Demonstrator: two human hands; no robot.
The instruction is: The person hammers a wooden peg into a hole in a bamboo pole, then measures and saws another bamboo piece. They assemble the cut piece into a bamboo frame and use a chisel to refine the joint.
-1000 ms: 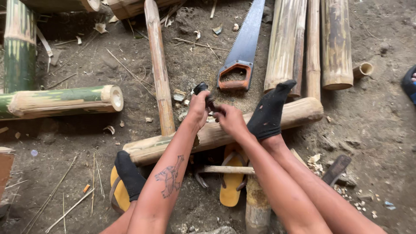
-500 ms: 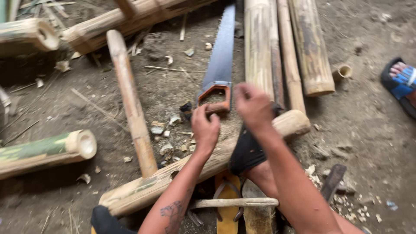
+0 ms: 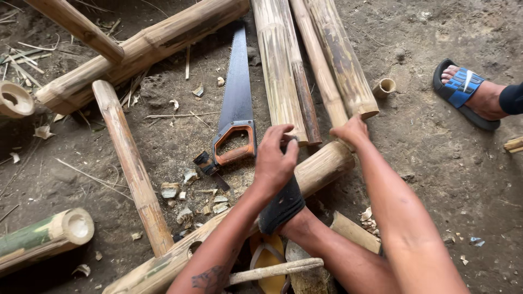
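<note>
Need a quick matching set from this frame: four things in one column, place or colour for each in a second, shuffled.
Things:
1. hand saw
2. left hand
3. right hand
4. blue sandal

Places or colours:
A. on a foot at the right edge
B. flat on the dirt, orange handle
C. at the cut end of the bamboo pole
D. over the black sock on the pole

Pairs: 1-B, 2-D, 3-C, 4-A
</note>
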